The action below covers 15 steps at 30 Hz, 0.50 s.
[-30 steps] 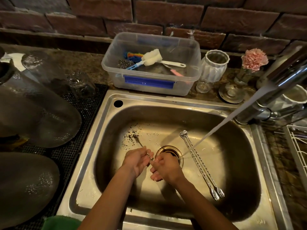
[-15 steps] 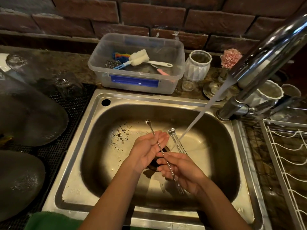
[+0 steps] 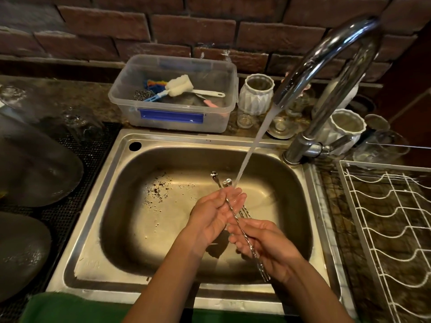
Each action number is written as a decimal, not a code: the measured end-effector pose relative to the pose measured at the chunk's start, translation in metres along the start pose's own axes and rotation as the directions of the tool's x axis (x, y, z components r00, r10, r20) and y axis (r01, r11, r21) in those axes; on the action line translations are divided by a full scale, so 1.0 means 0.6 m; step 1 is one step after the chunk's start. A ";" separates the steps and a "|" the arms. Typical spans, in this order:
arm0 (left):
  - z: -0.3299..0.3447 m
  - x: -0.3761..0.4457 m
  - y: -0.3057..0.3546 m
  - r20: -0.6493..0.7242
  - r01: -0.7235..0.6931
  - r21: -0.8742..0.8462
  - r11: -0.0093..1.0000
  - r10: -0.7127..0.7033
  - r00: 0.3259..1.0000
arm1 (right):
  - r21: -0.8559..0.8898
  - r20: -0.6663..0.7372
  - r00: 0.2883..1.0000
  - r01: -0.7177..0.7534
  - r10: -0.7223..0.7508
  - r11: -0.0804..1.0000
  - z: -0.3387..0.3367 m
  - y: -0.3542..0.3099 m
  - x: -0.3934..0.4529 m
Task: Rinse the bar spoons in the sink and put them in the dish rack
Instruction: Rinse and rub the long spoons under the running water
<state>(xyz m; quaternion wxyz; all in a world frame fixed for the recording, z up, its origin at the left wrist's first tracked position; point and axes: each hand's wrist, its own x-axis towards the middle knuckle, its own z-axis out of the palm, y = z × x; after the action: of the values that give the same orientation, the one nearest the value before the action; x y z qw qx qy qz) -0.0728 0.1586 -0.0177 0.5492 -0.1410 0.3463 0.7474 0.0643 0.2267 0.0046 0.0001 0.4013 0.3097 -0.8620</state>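
A long twisted metal bar spoon [image 3: 234,213] runs diagonally between both hands over the steel sink [image 3: 112,206]. My left hand [image 3: 215,213] cups its upper part, right where the water stream [image 3: 253,145] from the faucet [image 3: 326,50] lands on my fingers. My right hand [image 3: 263,245] grips the lower part, and the forked end sticks out by my wrist. Two more bar spoons [image 3: 243,212] lie on the sink floor behind my hands, mostly hidden. The white wire dish rack [image 3: 382,217] stands to the right of the sink.
A clear plastic tub [image 3: 172,115] with brushes and scourers sits behind the sink. White ribbed jars [image 3: 255,94] and small glasses stand by the faucet base. Upturned glassware [image 3: 35,166] rests on a black mat at the left. Dark specks dot the sink floor.
Both hands lifted one spoon from the sink floor and brought it up and right under the running water. The view shifted right, showing more of the rack.
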 end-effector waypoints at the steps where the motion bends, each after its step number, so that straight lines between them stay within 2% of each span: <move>1: 0.001 -0.002 -0.003 0.001 0.004 -0.003 1.000 -0.004 1.000 | -0.001 -0.005 1.000 -0.002 0.002 1.000 -0.001 0.000 -0.005; 15: 0.012 -0.021 -0.024 -0.053 0.002 -0.081 0.997 -0.006 0.999 | 0.066 0.031 1.000 -0.007 0.005 0.998 -0.018 0.020 -0.076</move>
<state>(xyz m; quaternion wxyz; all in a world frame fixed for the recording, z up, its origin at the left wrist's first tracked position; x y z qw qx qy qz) -0.0535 0.1564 -0.0103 0.5350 -0.1837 0.3302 0.7556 0.1059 0.2111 0.0246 -0.0059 0.3887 0.2797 -0.8779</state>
